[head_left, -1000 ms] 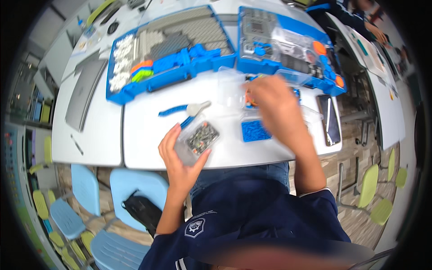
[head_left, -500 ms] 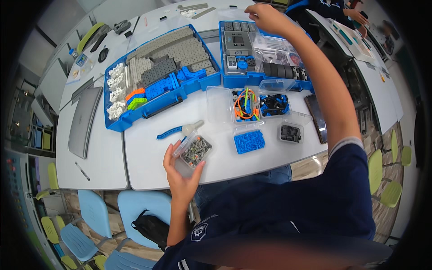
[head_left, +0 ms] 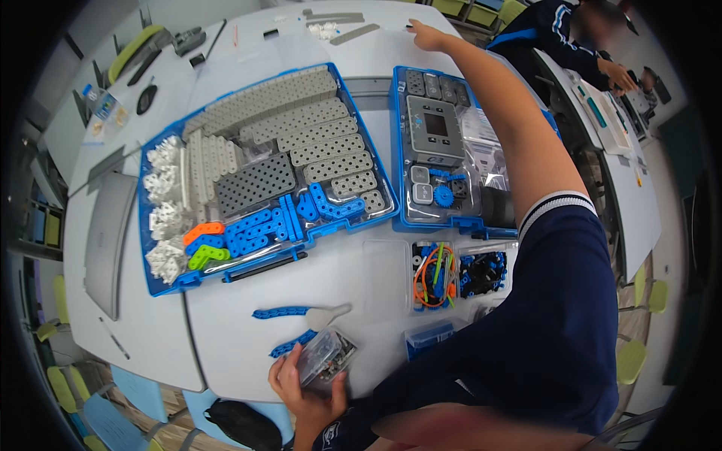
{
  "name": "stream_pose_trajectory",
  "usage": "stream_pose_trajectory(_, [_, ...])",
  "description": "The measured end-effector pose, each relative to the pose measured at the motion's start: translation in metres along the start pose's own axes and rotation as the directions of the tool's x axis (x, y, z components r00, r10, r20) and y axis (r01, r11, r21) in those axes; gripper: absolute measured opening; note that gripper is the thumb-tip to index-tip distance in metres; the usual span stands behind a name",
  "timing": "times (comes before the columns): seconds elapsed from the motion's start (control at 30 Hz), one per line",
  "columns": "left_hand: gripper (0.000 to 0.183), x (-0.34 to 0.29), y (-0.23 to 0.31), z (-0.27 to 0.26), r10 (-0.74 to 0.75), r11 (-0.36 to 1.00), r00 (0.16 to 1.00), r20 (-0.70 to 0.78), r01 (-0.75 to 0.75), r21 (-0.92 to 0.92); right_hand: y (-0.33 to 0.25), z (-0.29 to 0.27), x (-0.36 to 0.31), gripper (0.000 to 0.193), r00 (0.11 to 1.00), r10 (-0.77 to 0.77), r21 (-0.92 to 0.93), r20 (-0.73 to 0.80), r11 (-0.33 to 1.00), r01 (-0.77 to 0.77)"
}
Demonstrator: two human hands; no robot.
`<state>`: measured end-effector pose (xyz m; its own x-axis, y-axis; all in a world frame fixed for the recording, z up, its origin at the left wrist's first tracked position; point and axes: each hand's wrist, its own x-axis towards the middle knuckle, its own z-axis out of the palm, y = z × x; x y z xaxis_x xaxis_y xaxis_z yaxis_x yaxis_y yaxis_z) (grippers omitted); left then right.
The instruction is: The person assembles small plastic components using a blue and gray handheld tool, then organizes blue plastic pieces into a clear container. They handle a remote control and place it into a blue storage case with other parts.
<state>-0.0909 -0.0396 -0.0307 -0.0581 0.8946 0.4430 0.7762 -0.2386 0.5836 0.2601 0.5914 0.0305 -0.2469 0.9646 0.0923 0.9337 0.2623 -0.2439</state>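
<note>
My left hand (head_left: pixel 304 395) is closed around a small clear plastic box (head_left: pixel 320 357) at the near edge of the table. Small grey parts and a few orange ones (head_left: pixel 336 361) lie inside it, and its lid stands tilted up. Just beyond the box lies a tool with two blue handles (head_left: pixel 282 312) and a pale grey head. At the far side of the table my stretched-out right hand (head_left: pixel 429 36) has its fingertips together at a small black piece (head_left: pixel 411 26).
A blue case (head_left: pixel 387 214) holds grey perforated beams and white and blue parts. Beside it, another blue case (head_left: pixel 398 203) contains a grey controller (head_left: pixel 435 129). Small clear boxes (head_left: pixel 411 289) stand in front. A laptop (head_left: pixel 111 248) lies left; a person (head_left: pixel 556 34) is at the far right.
My right hand has come down to the black piece on the far tabletop. I have leaned forward, so the cases look larger. The left hand still holds the box, now more tilted.
</note>
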Motion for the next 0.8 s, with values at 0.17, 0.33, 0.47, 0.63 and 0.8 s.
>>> stream_pose_trajectory(0.17, [0.085, -0.001, -0.003, -0.002, 0.045, 0.992, 0.998, 0.032, -0.048, 0.113, 0.04, 0.029, 0.048, 0.076, 0.999, 0.012, -0.006, -0.037, 1.0, -0.013])
stream_pose_trajectory(0.33, [0.058, -0.029, -0.02, -0.005, 0.058, 0.993, 0.995, 0.076, -0.065, 0.098, 0.081, 0.071, 0.119, 0.075, 0.994, 0.089, -0.225, -0.069, 0.969, -0.102])
stream_pose_trajectory(0.47, [0.051, -0.065, -0.054, -0.007, -0.082, 0.996, 0.986, 0.144, 0.076, 0.049, 0.11, 0.069, 0.11, 0.063, 0.986, 0.104, -0.306, -0.134, 0.941, -0.141])
stream_pose_trajectory(0.63, [0.062, -0.081, -0.053, -0.019, -0.315, 0.947, 0.895, 0.316, 0.32, 0.035, 0.093, 0.054, 0.095, 0.053, 0.979, -0.104, -0.271, -0.177, 0.961, 0.053])
stream_pose_trajectory(0.8, [0.059, -0.063, -0.048, -0.02, -0.175, 0.983, 0.928, 0.328, 0.147, 0.108, 0.08, 0.05, 0.09, 0.037, 0.955, -0.058, -0.132, -0.292, 0.991, 0.019])
